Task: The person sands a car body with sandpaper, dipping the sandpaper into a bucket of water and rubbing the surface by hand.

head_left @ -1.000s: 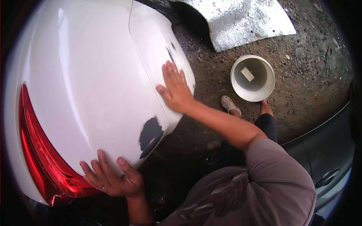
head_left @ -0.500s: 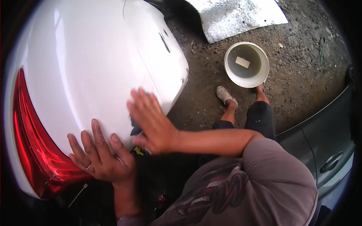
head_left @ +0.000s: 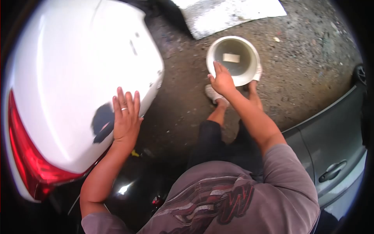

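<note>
**Left hand at white car body panel, right hand at bucket**

Left: fingers extended, slightly spread, nothing grasped; palm laid against the panel near its edge. Ring on one finger. Dark grey patch just left of these fingers; small dark marks beyond the fingertips. Red tail light farther left, nearer the torso.

Right: fingers straight, nothing seen grasped; overlapping the bucket's near-left rim in view, contact cannot be told. Cream rectangular block inside the bucket, just beyond the right fingertips. Silvery sheet farther ahead of them.
</note>
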Demonstrator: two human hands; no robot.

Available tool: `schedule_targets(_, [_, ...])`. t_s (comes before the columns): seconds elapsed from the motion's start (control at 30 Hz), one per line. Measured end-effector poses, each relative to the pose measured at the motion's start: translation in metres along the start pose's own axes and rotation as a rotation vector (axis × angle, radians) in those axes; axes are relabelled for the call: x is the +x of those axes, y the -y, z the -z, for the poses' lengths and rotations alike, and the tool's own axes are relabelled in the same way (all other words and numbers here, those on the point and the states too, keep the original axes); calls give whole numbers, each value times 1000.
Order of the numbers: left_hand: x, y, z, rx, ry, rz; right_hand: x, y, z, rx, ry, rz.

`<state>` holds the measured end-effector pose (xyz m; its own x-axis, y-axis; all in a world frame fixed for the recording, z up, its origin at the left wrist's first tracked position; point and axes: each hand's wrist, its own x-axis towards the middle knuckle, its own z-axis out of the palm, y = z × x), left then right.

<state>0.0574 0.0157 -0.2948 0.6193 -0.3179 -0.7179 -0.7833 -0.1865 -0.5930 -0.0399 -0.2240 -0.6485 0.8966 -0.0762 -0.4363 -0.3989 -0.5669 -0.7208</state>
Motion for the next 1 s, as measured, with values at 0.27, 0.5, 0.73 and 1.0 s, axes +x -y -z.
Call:
schedule_targets(0.27, [82, -83, -53, -420, -348, -137, 92, -209, 20, 824, 11, -716])
schedule_targets(0.5, [111, -147, -90, -1000, -167, -157, 218, -318, -68, -36, -15, -597])
schedule_targets(0.73, [132, -251, -169, -1233, 86, -8, 254, -377, -143, -476, 419, -311])
schedule_targets(1.0, [147, -277, -187, -1395, 228, -4, 207, -364, -176, -79, 441, -458])
